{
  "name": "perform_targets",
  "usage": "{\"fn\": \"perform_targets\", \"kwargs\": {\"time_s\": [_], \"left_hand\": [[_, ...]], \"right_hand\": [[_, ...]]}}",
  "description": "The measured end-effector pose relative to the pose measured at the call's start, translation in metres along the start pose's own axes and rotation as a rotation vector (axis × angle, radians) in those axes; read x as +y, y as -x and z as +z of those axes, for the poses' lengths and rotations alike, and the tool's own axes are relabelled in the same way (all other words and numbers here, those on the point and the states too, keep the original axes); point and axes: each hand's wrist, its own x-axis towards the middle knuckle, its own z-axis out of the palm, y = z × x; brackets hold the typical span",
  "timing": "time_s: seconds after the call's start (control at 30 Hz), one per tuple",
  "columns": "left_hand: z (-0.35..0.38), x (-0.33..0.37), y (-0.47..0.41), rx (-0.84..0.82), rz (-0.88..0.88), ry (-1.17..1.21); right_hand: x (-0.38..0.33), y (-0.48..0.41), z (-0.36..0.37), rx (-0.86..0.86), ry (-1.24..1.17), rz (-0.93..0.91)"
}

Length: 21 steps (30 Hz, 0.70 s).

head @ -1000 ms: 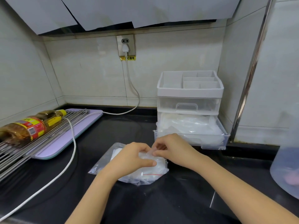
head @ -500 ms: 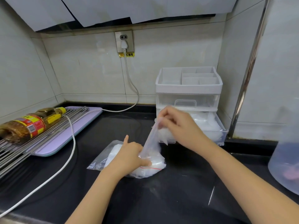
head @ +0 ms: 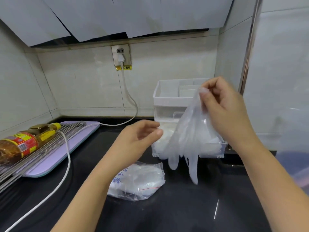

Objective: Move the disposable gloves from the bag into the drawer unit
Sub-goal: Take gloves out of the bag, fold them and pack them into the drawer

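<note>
Clear thin plastic disposable glove [head: 189, 139] held up above the black counter [head: 184, 215].
We note our right hand [head: 222, 106] pinching its cuff before the white plastic drawer unit [head: 167, 96], whose lower drawer [head: 210, 149] stands pulled out. Our left hand [head: 138, 138] hangs loosely curled, gripping nothing, above the clear zip bag [head: 138, 180] on the counter.

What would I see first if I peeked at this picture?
The see-through glove dangling in the middle, pinched at its top by the right hand in front of the drawer unit. Below it, the bag of more gloves lies on the black counter. Far left, a bottle with a yellow cap lies on a metal rack.
</note>
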Motion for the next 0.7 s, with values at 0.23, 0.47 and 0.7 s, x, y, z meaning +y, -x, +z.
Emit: {"fn": "perform_targets", "kwargs": {"time_s": [0.23, 0.47, 0.7], "left_hand": [[0.043, 0.021, -0.023, -0.067, 0.052, -0.095], [0.044, 0.007, -0.038, -0.152, -0.012, -0.179], [0.024, 0.011, -0.094, 0.056, -0.099, 0.094]], "right_hand": [[-0.003, 0.005, 0.007, -0.290, 0.216, -0.090], [0.006, -0.008, -0.014, -0.128, 0.112, 0.088], [0.052, -0.018, -0.017, 0.091, 0.316, 0.251]]}}
